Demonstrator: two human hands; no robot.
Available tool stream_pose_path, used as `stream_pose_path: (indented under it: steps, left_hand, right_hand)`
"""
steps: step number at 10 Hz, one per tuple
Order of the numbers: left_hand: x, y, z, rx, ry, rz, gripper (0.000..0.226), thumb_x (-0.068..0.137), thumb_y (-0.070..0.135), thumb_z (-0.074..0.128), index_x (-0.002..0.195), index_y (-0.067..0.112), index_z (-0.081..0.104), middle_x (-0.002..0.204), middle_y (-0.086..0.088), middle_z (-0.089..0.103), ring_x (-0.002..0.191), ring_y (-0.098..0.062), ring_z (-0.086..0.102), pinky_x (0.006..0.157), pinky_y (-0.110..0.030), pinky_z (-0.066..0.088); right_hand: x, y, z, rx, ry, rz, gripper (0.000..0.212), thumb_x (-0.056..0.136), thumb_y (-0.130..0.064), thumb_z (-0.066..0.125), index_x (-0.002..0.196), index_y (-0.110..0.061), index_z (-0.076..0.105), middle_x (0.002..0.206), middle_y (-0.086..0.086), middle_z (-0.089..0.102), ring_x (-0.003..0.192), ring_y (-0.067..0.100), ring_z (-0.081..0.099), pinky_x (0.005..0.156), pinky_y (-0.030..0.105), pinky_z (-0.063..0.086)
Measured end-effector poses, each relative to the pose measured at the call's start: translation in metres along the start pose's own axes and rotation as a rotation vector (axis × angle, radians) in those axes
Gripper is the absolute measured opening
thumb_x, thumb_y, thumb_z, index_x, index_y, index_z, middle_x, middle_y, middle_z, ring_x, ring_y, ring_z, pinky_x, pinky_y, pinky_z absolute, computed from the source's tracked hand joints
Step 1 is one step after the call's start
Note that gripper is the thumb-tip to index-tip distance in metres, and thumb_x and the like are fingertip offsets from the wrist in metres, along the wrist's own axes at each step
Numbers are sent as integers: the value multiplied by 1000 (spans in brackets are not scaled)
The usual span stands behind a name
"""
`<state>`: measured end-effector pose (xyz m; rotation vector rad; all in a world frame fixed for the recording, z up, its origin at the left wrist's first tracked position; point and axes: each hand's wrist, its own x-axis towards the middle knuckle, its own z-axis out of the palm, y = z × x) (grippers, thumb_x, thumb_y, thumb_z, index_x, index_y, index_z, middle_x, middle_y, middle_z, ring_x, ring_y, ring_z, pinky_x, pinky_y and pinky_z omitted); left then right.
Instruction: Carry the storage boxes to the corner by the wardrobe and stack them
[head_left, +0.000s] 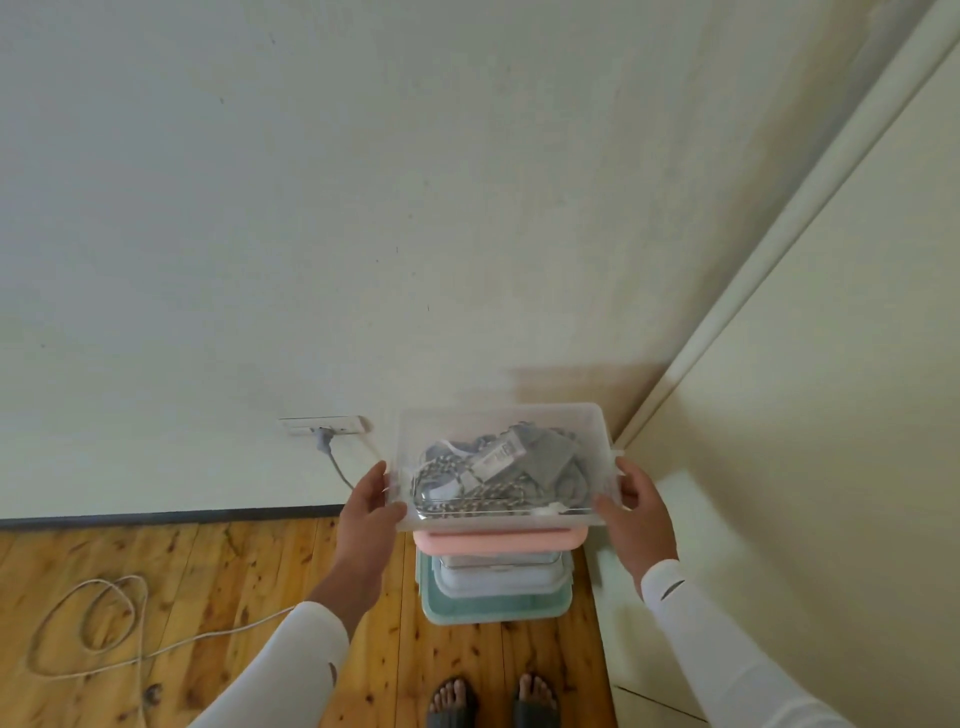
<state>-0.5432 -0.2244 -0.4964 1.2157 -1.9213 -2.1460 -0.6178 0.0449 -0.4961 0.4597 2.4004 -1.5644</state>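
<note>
A clear plastic storage box (501, 431) with grey cloth and a patterned cord inside is held at its two short ends. My left hand (370, 506) grips its left end and my right hand (640, 512) grips its right end. Directly below it stands a stack of boxes in the corner: a pink-lidded box (498, 541) on top, a grey-white one (498, 577) under it, and a teal-lidded box (493, 607) at the bottom on the wooden floor. Whether the clear box touches the pink lid I cannot tell.
The cream wardrobe (810, 415) stands right of the stack. A wall socket (324, 425) with a plug and cable is left of the box. A looped white cord (98, 629) lies on the floor at left. My sandalled feet (493, 701) are just before the stack.
</note>
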Motion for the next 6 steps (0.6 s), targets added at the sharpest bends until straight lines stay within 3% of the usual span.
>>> stream_pose_path:
  steps: [1,6]
  left_hand:
    - [-3,-3,-3,-2,6,-3,62,90,-7,53,144,22,44,123,2,62,114,-21,59,101,-41,46]
    - [-13,0,-2,-55,34,57,51,97,24,57,145,26,41,135,7,48,121,-18,49,98,-35,40]
  right_hand:
    - [0,2,-2,7,-15,0,52,88,-17,65,135,-28,46,125,1,57,104,19,54,85,31,48]
    - [-13,-2,-8,8,44,-20,46,91,-38,59,133,-25,46,135,2,52,108,18,52,90,35,42]
